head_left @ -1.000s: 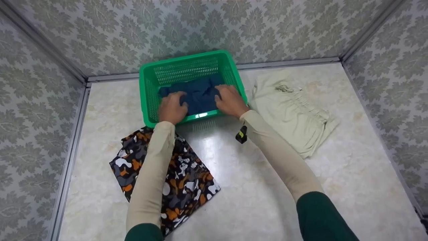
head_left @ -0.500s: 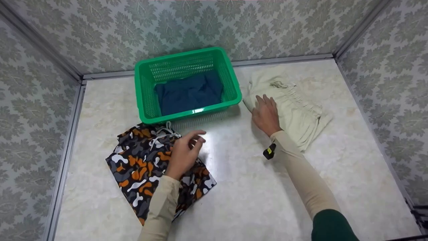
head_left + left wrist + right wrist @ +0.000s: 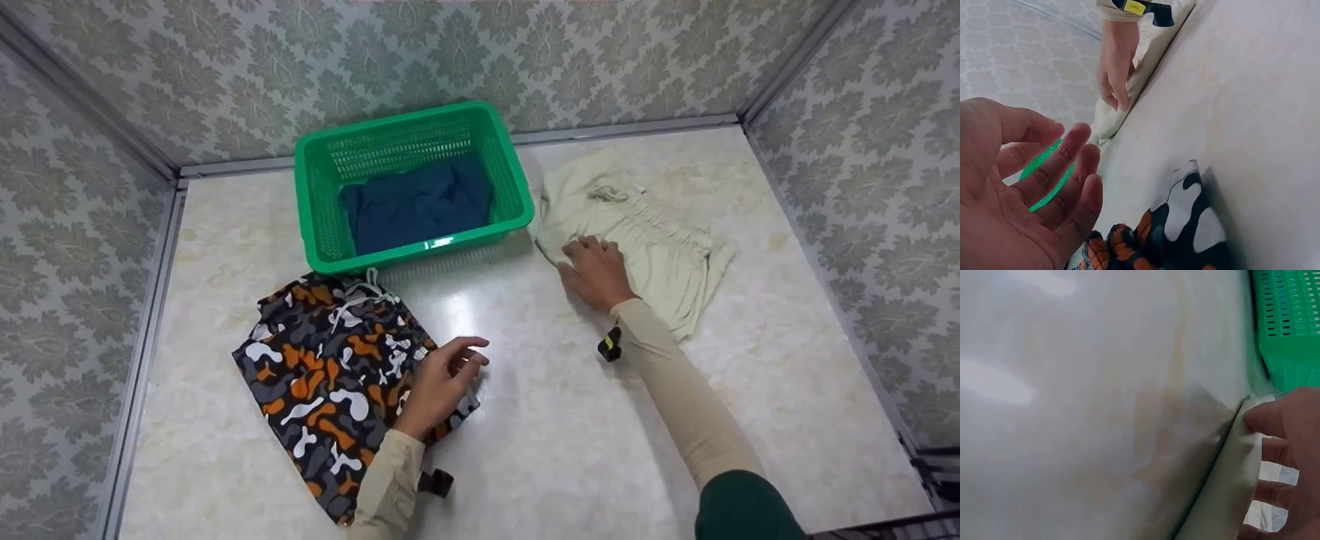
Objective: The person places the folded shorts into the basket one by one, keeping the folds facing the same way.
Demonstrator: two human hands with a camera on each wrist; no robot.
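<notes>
Pinching edge of pale shorts (image 3: 660,255): right grip (image 3: 598,274); tabletop (image 3: 547,427) separates patterned shorts (image 3: 326,390).

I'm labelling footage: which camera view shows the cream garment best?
Head view: nearly all the cream garment shows, including its gathered waistband. Left wrist shows only a side strip; right wrist, just the part by the right hand.

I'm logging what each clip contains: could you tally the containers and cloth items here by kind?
Containers: 1 (green basket)
Cloth items: 3 (patterned garment, cream garment, dark blue cloth)
Total: 4
</notes>
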